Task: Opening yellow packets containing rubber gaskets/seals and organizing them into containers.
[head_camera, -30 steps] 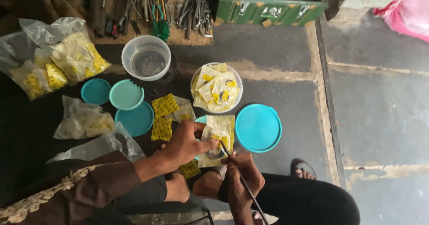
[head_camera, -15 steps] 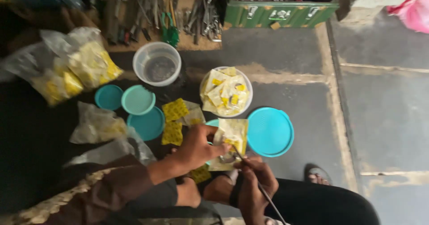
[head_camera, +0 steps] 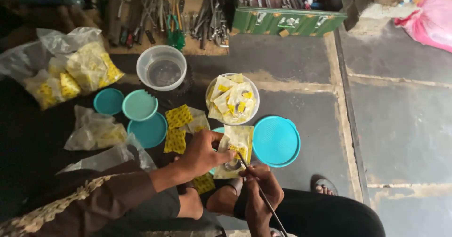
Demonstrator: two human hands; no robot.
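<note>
Sachet (head_camera: pixel 237 147): thin clear plastic pouch with yellow print, near centre of floor, just left of teal lid (head_camera: pixel 277 140). Looks light, limp, slippery; crumples easily. Left hand (head_camera: pixel 203 153) pinches its left edge, closed on it. Right hand (head_camera: pixel 260 194) closed around thin rod (head_camera: pixel 263 194), tip at pouch. Best hold: sealed edges, not middle.

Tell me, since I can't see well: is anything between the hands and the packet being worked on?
Nothing visible. The left hand holds the packet directly, and the right hand brings a thin rod to it.
</note>
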